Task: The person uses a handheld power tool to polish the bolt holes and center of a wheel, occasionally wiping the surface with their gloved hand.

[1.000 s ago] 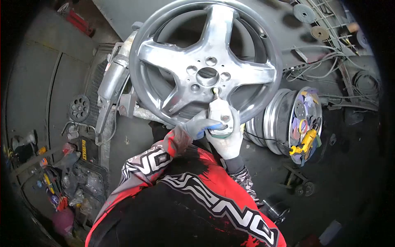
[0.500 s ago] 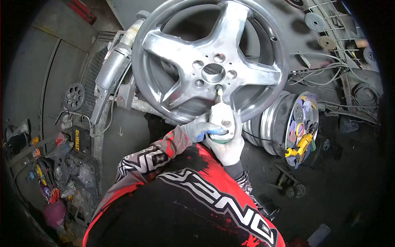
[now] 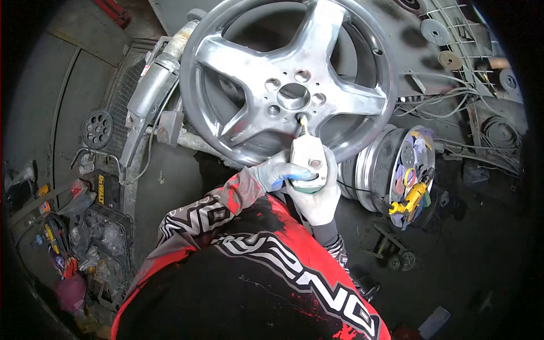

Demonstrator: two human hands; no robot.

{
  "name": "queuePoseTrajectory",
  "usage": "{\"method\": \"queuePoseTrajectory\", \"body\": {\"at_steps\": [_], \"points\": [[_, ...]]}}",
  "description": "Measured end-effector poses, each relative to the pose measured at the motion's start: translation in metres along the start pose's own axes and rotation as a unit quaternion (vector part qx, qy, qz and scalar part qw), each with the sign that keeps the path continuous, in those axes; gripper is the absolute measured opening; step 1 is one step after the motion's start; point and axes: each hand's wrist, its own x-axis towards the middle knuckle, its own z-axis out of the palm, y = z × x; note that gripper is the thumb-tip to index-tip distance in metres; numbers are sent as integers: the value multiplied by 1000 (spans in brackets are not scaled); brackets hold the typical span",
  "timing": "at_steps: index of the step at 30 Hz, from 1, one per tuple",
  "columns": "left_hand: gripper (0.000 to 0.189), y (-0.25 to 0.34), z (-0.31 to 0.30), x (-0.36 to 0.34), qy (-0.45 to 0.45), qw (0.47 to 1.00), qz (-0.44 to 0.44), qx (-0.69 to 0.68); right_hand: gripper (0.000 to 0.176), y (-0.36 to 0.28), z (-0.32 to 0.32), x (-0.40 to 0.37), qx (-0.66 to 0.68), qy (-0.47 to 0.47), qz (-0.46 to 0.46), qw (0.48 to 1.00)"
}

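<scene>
A bright centre is ringed by dimness and black, curved borders.
White glare is thrown back by the wheel [image 3: 309,62], a soft shadow is cast beside the grey disc [image 3: 434,32], the floor [image 3: 464,266] is sunk in gloom, and outer shapes are bowed and softened.

Wheel top [image 3: 249,4] apparently cut off

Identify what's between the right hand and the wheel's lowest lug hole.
Head view: the power tool and its pale bit, running from the right hand up to that lug hole.
</scene>
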Motion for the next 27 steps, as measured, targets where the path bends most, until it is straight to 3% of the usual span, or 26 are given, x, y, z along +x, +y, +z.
{"method": "queuePoseTrajectory", "body": {"at_steps": [3,6,8,10,11,12,13,14,16,18,19,20,21,22,23,24,26,27], "points": [[58,-2,-2,-8,12,999,15,-45,88,3,7,3,-1,17,-36,999],[60,2,7,-17,27,1000,6,-9,89,0,5,-7,24,-7,-8,1000],[60,4,16,-18,-31,987,31,154,91,12,3,-16,54,-2,7,999],[67,13,29,-18,-77,972,-14,221,95,35,2,-25,48,11,-42,998],[69,13,28,-18,-90,951,-25,295,100,36,1,-32,173,21,23,984],[70,13,26,-18,-103,924,-36,368,105,33,-6,-35,191,33,36,980],[73,14,37,-25,-108,971,-15,213,106,30,-19,-37,103,38,-6,994],[60,12,33,-36,-43,959,8,278,107,32,-32,-40,14,42,-47,998],[49,43,26,-57,-1,946,-81,314,107,38,-48,-44,91,45,5,995],[31,69,9,-85,180,839,25,513,107,43,-60,-47,114,52,60,990],[19,82,3,-93,306,757,125,564,105,48,-62,-50,200,70,78,974],[10,97,-3,-99,422,648,225,593,103,61,-62,-53,154,100,53,981],[15,113,-10,-102,491,552,331,587,101,56,-64,-53,188,125,56,972],[29,126,-18,-105,600,560,303,484,99,51,-65,-53,221,150,59,962],[43,139,-38,-104,577,507,397,503,97,52,-63,-55,209,167,110,957],[43,149,-49,-103,560,383,416,605,96,50,-66,-56,210,174,114,955],[43,156,-91,-114,512,527,230,639,97,55,-59,-61,200,227,82,950],[40,150,-107,-112,486,560,199,642,97,54,-54,-66,200,240,87,946]]}}
